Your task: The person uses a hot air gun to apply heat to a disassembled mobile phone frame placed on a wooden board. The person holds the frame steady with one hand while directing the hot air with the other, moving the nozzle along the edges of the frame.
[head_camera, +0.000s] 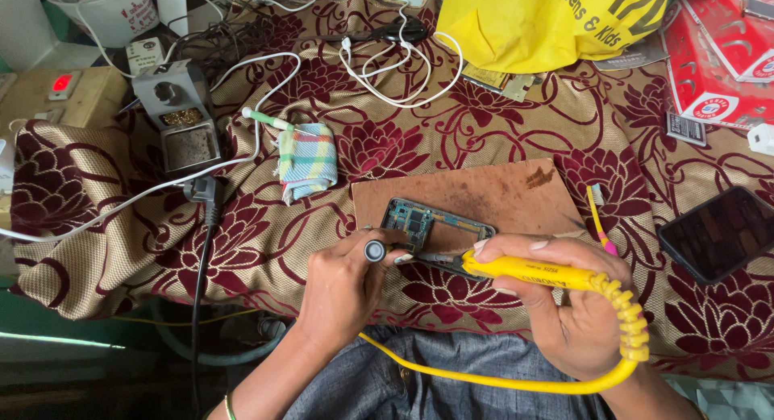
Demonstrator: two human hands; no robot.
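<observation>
My right hand [564, 307] grips a yellow soldering iron [524, 268] with a coiled yellow cord [629, 323]; its dark tip points left toward a phone circuit board in a frame [431, 224]. The board lies on a brown wooden work board [500, 194]. My left hand [347, 287] pinches a small round dark tool with a pale end [374, 251] just left of the circuit board's near corner, close to the iron's tip.
A soldering-iron stand [179, 114], a folded checked cloth [306, 162] with a green-handled tool, tangled white cables [395, 61], a yellow bag [548, 21], red boxes [717, 57], a dark phone [717, 230] and a yellow-pink stick [598, 218] lie on the maroon flowered cloth [266, 226].
</observation>
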